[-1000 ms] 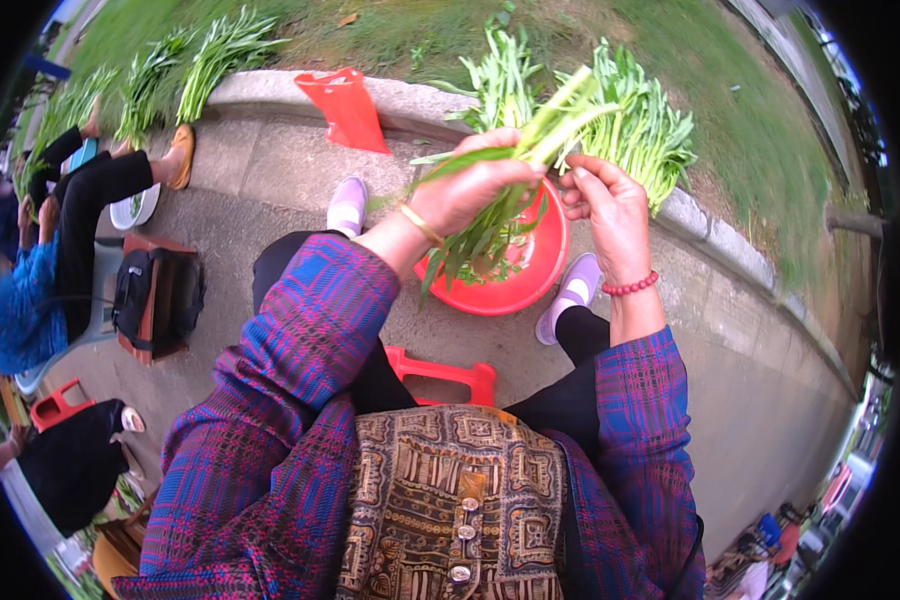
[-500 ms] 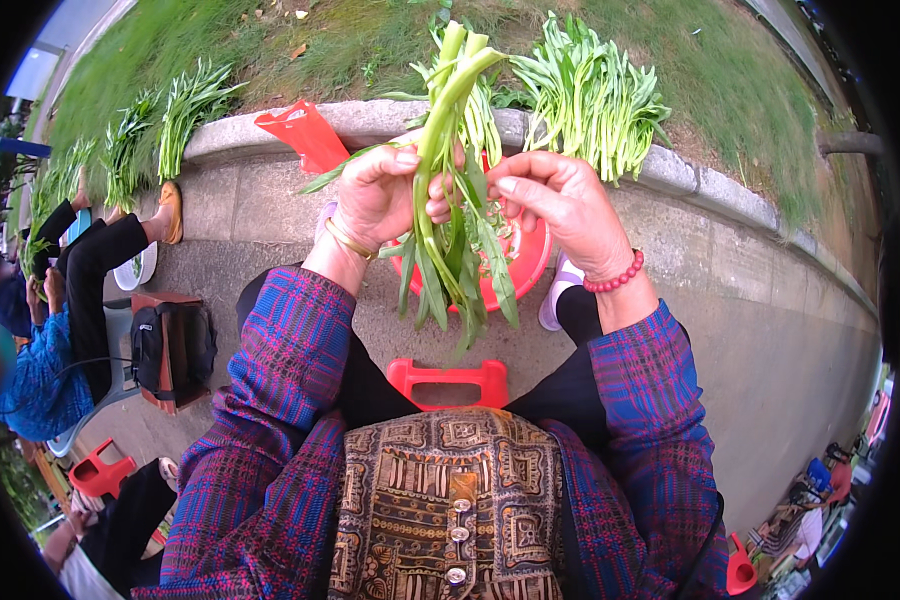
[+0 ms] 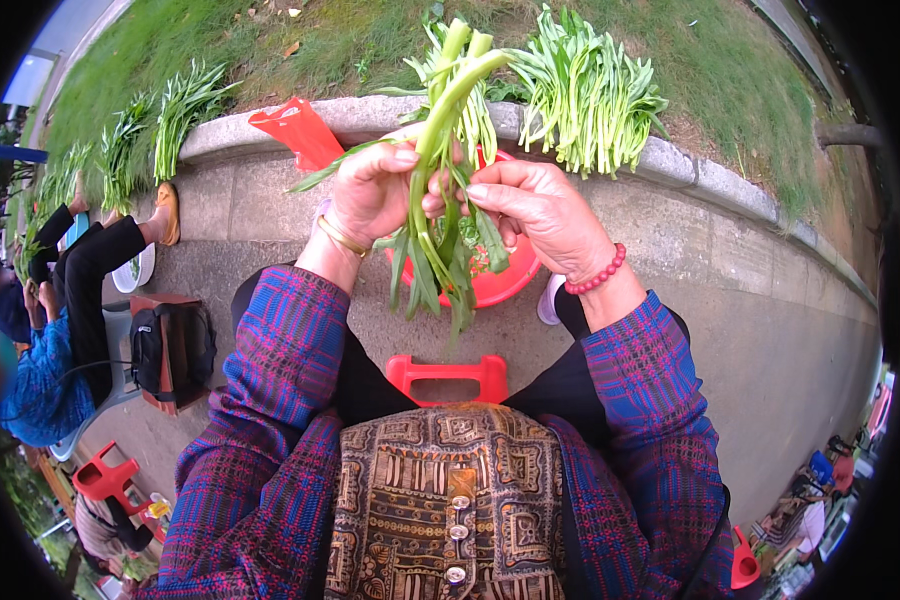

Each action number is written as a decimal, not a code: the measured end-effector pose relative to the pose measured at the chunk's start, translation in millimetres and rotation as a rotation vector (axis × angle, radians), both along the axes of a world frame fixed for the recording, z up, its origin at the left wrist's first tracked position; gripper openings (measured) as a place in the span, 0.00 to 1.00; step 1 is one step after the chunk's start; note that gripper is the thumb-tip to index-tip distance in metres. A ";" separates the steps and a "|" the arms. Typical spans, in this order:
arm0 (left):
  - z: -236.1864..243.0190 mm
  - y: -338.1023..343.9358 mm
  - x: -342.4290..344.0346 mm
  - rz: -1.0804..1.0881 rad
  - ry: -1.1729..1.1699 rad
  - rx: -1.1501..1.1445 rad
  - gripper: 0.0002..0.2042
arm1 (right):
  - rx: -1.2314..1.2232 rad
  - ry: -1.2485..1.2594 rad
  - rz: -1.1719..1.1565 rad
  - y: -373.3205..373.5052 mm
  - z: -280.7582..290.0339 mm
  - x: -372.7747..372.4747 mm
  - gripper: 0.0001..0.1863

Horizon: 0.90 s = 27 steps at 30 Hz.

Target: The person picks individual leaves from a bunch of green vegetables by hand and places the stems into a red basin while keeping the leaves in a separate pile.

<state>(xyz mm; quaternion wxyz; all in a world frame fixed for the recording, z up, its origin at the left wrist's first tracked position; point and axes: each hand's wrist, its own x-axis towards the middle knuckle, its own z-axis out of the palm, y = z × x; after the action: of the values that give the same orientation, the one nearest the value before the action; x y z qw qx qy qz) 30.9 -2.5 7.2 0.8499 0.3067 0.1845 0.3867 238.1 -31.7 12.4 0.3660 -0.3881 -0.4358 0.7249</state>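
Observation:
My left hand (image 3: 370, 195) is wrapped round a small bunch of leafy green vegetable stalks (image 3: 438, 120), thick pale cut ends up and long leaves hanging down. Close beside it, my right hand (image 3: 542, 218) pinches one of the leaves (image 3: 489, 242) between thumb and fingers. Below both hands sits a red plastic basin (image 3: 515, 283), partly hidden by them, with bits of green inside. On the stone kerb beyond lies a large pile of the same greens (image 3: 590, 100). Some more stalks (image 3: 477, 125) lie on the kerb behind the held bunch.
A red plastic bag (image 3: 305, 135) lies on the kerb (image 3: 360, 112). Between my knees is a red stool (image 3: 447, 377). To the left, a seated person (image 3: 45, 385) handles greens, with a black bag (image 3: 160, 345) nearby and further bunches (image 3: 188, 105) along the grass edge.
My right hand has moved left and closed in on a leaf by my left hand. The bunch stays in my left hand. At the lower left, another person has changed position.

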 end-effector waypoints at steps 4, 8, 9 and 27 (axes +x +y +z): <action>-1.9 -1.5 3.0 0.011 0.022 0.030 0.25 | -0.103 0.044 -0.013 -0.7 3.1 2.7 0.07; 3.7 -3.5 7.9 -0.013 0.089 0.093 0.24 | -0.089 0.004 -0.085 0.5 -3.0 0.2 0.07; 4.9 -4.9 8.1 -0.011 0.082 0.093 0.23 | -0.109 0.021 -0.118 0.8 -4.9 -0.6 0.07; -4.9 -5.2 6.8 -0.011 0.175 0.049 0.14 | -0.050 -0.163 -0.030 0.5 5.0 1.6 0.08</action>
<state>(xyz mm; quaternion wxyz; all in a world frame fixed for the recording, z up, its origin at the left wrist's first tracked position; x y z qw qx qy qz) 37.6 -7.7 2.3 0.8248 0.3612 0.2469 0.3580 239.7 -31.2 17.4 0.3303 -0.4614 -0.4401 0.6960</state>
